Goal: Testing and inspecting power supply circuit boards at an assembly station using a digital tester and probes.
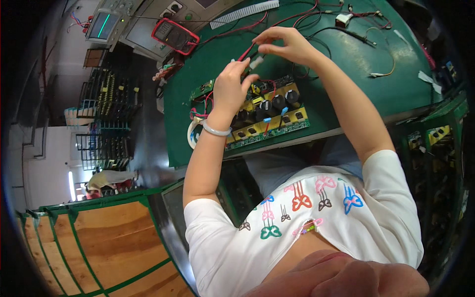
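Note:
My left hand [229,88] is above a green circuit board [277,123] with black cylindrical capacitors and yellow parts. Its fingers are bent at the lower end of a red lead [247,53], its thumb stands off to the side, and what it grips is partly hidden. My right hand [284,43] reaches in from the right, with thumb and forefinger closed near the lead's upper end. A white plug [256,62] on a dark wire shows between the hands. Red wires run from a smaller board [203,89] at the left beneath my left wrist.
A red multimeter [175,36] lies at the back left, near an oscilloscope [105,24]. Red and black cables, a black probe [363,38] and a white ribbed strip [245,14] lie across the green table [356,84]. Green-framed racks stand at right; a person [111,181] is far left.

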A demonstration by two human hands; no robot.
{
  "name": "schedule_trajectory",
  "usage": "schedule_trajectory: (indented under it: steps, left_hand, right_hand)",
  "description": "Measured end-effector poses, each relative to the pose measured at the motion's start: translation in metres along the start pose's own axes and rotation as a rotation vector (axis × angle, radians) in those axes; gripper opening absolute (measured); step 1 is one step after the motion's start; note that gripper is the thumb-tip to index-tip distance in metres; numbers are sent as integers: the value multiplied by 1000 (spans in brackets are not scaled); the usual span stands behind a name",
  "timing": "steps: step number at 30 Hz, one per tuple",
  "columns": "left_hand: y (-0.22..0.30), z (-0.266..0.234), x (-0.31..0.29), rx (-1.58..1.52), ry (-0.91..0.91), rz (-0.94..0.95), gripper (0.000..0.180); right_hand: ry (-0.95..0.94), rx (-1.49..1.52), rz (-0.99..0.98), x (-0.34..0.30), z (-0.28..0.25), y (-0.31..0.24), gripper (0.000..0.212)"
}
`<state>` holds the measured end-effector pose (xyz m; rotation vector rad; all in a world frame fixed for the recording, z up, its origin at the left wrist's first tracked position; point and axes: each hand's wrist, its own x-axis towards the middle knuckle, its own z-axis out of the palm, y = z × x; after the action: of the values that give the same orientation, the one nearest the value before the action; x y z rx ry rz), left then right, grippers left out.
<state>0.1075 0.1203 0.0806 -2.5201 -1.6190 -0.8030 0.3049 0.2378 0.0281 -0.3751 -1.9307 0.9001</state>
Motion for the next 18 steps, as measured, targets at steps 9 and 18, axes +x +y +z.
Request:
schedule_trajectory:
  steps: [9,18]
  left_hand:
    - [77,-40,-38,-368,-126,167,40]
    - [126,4,-68,-743,-246,207,28]
  right_hand:
    - [182,-1107,661,-4,-110,2,28]
    - [-129,-1255,529,-50,-186,76,27]
